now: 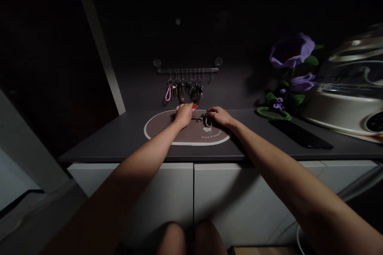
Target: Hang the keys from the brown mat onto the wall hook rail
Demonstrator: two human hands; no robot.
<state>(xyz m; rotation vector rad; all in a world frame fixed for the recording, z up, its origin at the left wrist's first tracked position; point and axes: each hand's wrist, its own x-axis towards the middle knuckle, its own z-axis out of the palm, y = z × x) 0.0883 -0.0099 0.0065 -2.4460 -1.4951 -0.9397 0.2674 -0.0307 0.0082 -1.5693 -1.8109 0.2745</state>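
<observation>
2 hands, the left hand [184,114] and right hand [220,116], narrowly pinch a key bunch [206,119] between them over the oval mat [161,127], with the key rail [188,70] at 12 o'clock.

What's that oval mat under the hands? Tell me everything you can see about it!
The oval mat is flat and greyish brown with a white border. It has a small white picture and tiny white writing near the front. It lies on the dark counter. The left hand and right hand reach over its back part, with keys between them.
</observation>
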